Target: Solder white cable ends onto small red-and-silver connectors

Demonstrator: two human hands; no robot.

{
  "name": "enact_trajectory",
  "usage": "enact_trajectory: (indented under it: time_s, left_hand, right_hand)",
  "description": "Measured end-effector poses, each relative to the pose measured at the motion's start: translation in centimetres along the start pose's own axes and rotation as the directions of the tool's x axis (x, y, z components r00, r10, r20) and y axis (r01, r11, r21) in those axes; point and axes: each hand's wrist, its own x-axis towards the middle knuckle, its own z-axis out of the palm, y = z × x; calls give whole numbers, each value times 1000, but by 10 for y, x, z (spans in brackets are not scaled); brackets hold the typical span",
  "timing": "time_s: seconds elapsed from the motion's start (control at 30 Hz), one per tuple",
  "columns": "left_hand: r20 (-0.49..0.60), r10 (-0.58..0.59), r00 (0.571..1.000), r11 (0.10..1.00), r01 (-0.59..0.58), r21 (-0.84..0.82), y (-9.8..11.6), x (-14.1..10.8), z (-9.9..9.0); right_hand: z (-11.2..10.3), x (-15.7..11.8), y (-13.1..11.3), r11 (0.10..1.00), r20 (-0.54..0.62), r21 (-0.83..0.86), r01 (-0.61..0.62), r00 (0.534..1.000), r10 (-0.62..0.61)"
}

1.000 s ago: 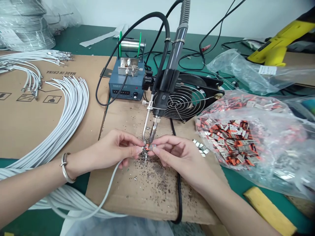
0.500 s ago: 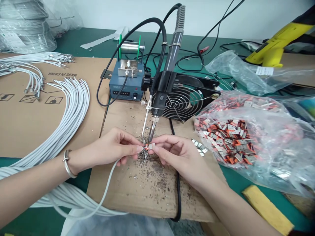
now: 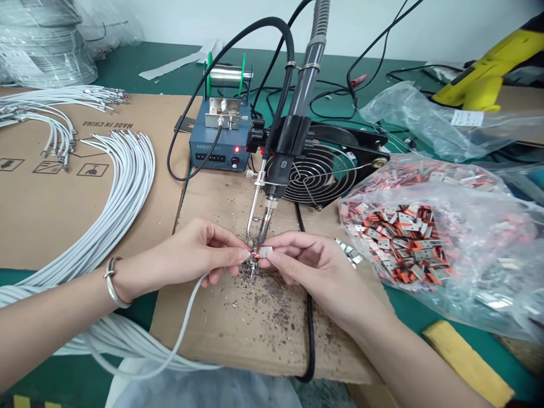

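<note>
My left hand (image 3: 212,252) pinches the end of a white cable (image 3: 187,317), whose length hangs below the palm toward the front edge. Between finger and thumb, my right hand (image 3: 310,263) grips a small orange-and-silver connector (image 3: 266,253). Cable end and connector meet right under the tip of a mounted soldering iron (image 3: 266,221); whether the tip touches them is too small to tell. A thin curved metal solder feed tube (image 3: 254,207) comes down just left of the iron's tip. Solder scraps (image 3: 251,266) lie beneath the fingers.
Behind stands a blue solder feeder (image 3: 219,147) with a solder spool (image 3: 227,73), beside a black fan (image 3: 314,175). Bundled white cables (image 3: 136,187) lie left on cardboard (image 3: 42,226). At right are a bag of orange connectors (image 3: 408,243), a yellow sponge (image 3: 467,362) and a yellow tool (image 3: 488,73).
A red light on the blue feeder now glows brightly. The iron and background sit slightly shifted in view, while both hands keep nearly the same pose at the iron's tip.
</note>
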Motion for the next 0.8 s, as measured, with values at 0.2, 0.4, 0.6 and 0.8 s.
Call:
enact_trajectory:
  time_s: [0.2,0.4,0.6,0.8]
  left_hand:
    - [16,-6,1000,1000,6,-9,-2,2,0]
    - [2,-7,1000,1000,7,15,-2,4,1]
    - [-5,9,1000,1000,-9,19,-1,2,0]
    - [-2,5,1000,999,-5,42,-4,4,0]
  right_hand:
    - [-1,0,0,1000,31,30,-1,1000,0]
    - [0,0,0,1000,4,14,-23,1000,23]
    - [-3,0,1,1000,60,-8,-1,998,2]
    - [-2,1,0,1000,35,6,-13,999,13]
